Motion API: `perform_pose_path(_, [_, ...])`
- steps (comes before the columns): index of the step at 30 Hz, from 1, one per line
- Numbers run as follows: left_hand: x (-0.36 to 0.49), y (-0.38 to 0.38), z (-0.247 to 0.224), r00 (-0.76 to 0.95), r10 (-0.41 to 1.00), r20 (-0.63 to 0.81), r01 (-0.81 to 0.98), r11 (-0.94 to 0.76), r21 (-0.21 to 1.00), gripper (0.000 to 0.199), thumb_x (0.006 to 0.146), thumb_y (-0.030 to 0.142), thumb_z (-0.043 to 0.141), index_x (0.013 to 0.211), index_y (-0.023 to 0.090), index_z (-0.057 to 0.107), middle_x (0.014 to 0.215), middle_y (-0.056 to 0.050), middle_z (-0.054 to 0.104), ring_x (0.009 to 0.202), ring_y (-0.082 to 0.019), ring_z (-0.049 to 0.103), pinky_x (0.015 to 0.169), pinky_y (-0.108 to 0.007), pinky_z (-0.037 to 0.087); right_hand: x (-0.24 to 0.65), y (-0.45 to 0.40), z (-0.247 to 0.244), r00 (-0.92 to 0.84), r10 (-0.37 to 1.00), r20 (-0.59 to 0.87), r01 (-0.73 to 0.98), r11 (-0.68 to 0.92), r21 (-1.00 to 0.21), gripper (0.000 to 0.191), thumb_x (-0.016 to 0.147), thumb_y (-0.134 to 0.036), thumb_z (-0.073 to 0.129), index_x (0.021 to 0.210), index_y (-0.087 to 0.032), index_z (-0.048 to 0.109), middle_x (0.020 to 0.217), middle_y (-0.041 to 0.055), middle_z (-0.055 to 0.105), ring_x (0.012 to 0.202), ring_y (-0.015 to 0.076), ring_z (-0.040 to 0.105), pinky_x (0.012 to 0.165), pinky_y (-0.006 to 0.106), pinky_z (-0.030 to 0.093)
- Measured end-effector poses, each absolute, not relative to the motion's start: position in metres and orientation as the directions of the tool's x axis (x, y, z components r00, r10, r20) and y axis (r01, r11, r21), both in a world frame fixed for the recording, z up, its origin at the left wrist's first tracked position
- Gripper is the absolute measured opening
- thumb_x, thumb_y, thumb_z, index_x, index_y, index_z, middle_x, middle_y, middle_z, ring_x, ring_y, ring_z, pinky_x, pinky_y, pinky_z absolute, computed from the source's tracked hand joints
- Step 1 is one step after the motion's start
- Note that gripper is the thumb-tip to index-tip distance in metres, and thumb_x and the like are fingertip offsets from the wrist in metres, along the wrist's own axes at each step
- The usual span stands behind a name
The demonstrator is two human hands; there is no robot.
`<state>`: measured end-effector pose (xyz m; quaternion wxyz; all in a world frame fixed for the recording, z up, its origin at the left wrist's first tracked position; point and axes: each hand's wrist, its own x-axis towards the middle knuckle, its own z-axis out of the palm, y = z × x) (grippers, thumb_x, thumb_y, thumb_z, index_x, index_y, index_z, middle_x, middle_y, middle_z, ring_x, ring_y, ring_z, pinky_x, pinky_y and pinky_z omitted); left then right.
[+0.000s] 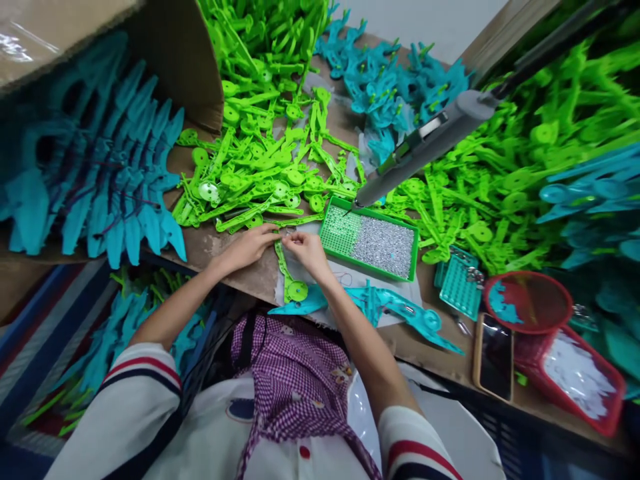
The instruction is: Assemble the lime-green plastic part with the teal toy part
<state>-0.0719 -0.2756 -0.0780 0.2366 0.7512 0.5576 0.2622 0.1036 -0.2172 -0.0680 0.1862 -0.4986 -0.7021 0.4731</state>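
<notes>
My left hand (253, 244) is closed at the upper end of a bright green plastic arm (289, 283) with a round disc at its lower end. Beside it, my right hand (309, 253) has its thumb and fingers pinched together close to that same end. What sits in the right pinch is too small to make out. A turquoise plastic part (400, 307), long and bow-shaped, lies under my right forearm at the table edge. To the right of my hands stands a green tray (340, 233) with a perforated bottom, its right part covered in small silvery metal pieces.
Green plastic arms (250, 167) are heaped behind my hands. A grey electric screwdriver (425, 147) hangs over the tray. Turquoise parts (100, 167) stack at left by a cardboard box (175, 60). At right lie a phone (494, 357), a red round lid (543, 303) and a red basket (613, 400).
</notes>
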Motion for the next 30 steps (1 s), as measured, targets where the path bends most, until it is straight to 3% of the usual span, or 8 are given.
perform_pose_path(12, [-0.079,-0.256,-0.076,0.269,0.963,0.028,0.779,-0.235,0.581,0.026,0.089,0.022,0.055,0.109,0.023,0.072,0.113,-0.005,0.053,0.101,-0.019,0.058,0.092,-0.031,0.046,0.091,-0.225,-0.076,-0.366,0.914,-0.177,0.762,0.185,-0.621,0.021,0.085,-0.03,0.057,0.087,-0.017,0.073,0.078,0.0065,0.074,0.077,0.0204,0.068,0.075,0.029,0.046])
perform_pose_path(17, [-0.08,-0.234,-0.063,0.384,0.917,-0.108,0.779,-0.258,0.571,0.022,0.084,0.021,0.061,0.102,0.019,0.073,0.098,-0.005,0.054,0.092,-0.019,0.057,0.083,-0.028,0.044,0.092,-0.225,-0.076,-0.37,0.911,-0.184,0.769,0.189,-0.61,0.021,0.084,-0.03,0.056,0.088,-0.018,0.072,0.083,0.0068,0.074,0.08,0.0216,0.067,0.076,0.03,0.045])
perform_pose_path(23, [-0.081,-0.212,-0.063,0.429,0.884,-0.185,0.807,-0.283,0.518,0.02,0.077,0.024,0.069,0.096,0.022,0.076,0.092,-0.003,0.054,0.089,-0.019,0.056,0.077,-0.026,0.04,0.092,-0.224,-0.077,-0.364,0.91,-0.198,0.775,0.177,-0.607,0.021,0.083,-0.031,0.056,0.085,-0.018,0.072,0.079,0.006,0.074,0.077,0.0209,0.066,0.072,0.029,0.044])
perform_pose_path(30, [-0.075,-0.204,-0.06,0.4,0.879,-0.261,0.852,-0.251,0.459,0.016,0.072,0.023,0.074,0.087,0.02,0.077,0.098,-0.005,0.062,0.09,-0.02,0.057,0.076,-0.026,0.04,0.093,-0.219,-0.079,-0.389,0.898,-0.204,0.754,0.182,-0.632,0.02,0.081,-0.03,0.058,0.082,-0.016,0.073,0.074,0.0048,0.072,0.072,0.0187,0.064,0.069,0.027,0.041])
